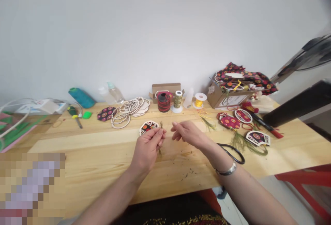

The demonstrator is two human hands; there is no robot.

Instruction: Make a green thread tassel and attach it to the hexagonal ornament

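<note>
My left hand [148,145] is closed in a pinch, its thumb and fingers on a small bundle of olive-green thread [160,151] that shows above and below the fingertips. Just behind that hand lies a pale-framed ornament [148,127] with dark patterned cloth, partly covered by the fingers. My right hand [188,134] hovers a little to the right, apart from the left. Its fingers are bent and drawn together; whether a fine strand is between them is too small to see. A silver bracelet [227,170] is on the right wrist.
A dark red cord spool [163,103], a green thread cone [178,101] and a yellow spool [199,101] stand behind. Pale wooden frames [130,109] are left; finished ornaments [230,121], black-handled scissors [236,154] and a full cardboard box [227,97] are right. Dark scraps dot the table [108,170].
</note>
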